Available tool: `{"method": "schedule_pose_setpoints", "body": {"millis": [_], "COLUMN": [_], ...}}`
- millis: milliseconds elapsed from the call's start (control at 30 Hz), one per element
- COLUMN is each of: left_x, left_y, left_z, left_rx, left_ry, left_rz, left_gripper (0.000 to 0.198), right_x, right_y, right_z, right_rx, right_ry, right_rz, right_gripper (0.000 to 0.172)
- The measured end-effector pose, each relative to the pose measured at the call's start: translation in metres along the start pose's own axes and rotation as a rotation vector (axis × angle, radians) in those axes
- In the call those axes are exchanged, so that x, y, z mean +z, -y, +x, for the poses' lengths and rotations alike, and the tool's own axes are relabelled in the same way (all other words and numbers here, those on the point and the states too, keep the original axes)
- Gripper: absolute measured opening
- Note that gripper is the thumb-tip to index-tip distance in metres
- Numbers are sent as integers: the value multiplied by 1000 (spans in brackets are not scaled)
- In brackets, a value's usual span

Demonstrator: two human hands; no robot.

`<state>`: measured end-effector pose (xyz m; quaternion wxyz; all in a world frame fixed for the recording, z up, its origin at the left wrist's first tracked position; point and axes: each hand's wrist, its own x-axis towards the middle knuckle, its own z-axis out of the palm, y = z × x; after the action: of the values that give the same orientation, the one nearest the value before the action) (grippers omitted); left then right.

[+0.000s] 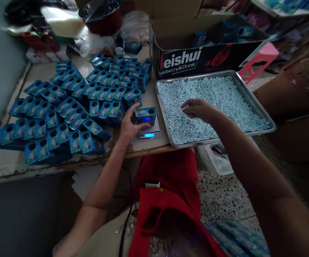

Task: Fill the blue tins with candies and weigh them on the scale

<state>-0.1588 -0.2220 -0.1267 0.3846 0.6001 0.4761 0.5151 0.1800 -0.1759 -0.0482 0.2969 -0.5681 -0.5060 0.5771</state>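
Note:
My left hand (131, 125) grips a small blue tin (146, 115) that sits on a small digital scale (149, 132) with a lit blue display. My right hand (198, 109) hovers over a metal tray (261, 105) full of small pale blue candies (218, 96). Its fingers are pinched together pointing down; what they hold, if anything, is too small to make out. The scale stands at the table's front edge, just left of the tray.
Rows of several blue tins (71, 103) cover the table's left half. An open cardboard box (197, 57) stands behind the tray. A pink stool (258, 59) is at the right. Clutter and bags fill the back. Red cloth (170, 200) lies on my lap.

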Motion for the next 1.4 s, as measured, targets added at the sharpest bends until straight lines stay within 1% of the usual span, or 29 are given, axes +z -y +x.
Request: {"method": "schedule_pose_setpoints", "body": {"millis": [33,100,167,233,300,400,500,600,700,867,967,1200,1300,1400], "left_x": [-4,-13,-22,-28,-31,-33,-35,-39,-41,-39,-37,-37,-37,-36], "left_y": [-3,-10,-16,-20,-22,-23,-20,-16,-15,-13,-9,-5,-7,-9], "left_z": [-4,-15,-27,-37,-44,-48,-49,-51,-53,-55,-56,-59,-60,-60], "left_rx": [18,24,8,-9,-28,-60,-65,-85,-113,-127,-137,-209,-239,-247], "left_ry": [-10,-56,-115,-168,-197,-182,-178,-201,-227,-195,-189,-189,-192,-190], "left_rz": [42,128,167,162,153,137,102,66,39,-11,-17,-28,-45,-45], "left_gripper": [90,77,66,64,62,57,56,55,54,59,60,63,63,62], "right_x": [0,4,13,24,37,55,67,71,73,78,82,89,91,92], "right_y": [5,16,29,43,58,73,78,83,94,116,122,128,127,121], "right_z": [-1,-7,-14,-21,-25,-24,-18,-14,-17,-22,-22,-22,-19,-12], "right_rx": [-6,-30,-75,-128,-186,-261,-280,-286,-327,-343,-353,-392,-423,-497], "right_ry": [20,73,130,164,175,172,143,114,108,124,100,104,134,135], "right_rz": [-14,-62,-126,-176,-221,-281,-344,-430,-587,-857,-943,-979,-997,-1016], "right_gripper": [26,21,14,9,8,9,11,13,15,17,19,22,18,11]}}
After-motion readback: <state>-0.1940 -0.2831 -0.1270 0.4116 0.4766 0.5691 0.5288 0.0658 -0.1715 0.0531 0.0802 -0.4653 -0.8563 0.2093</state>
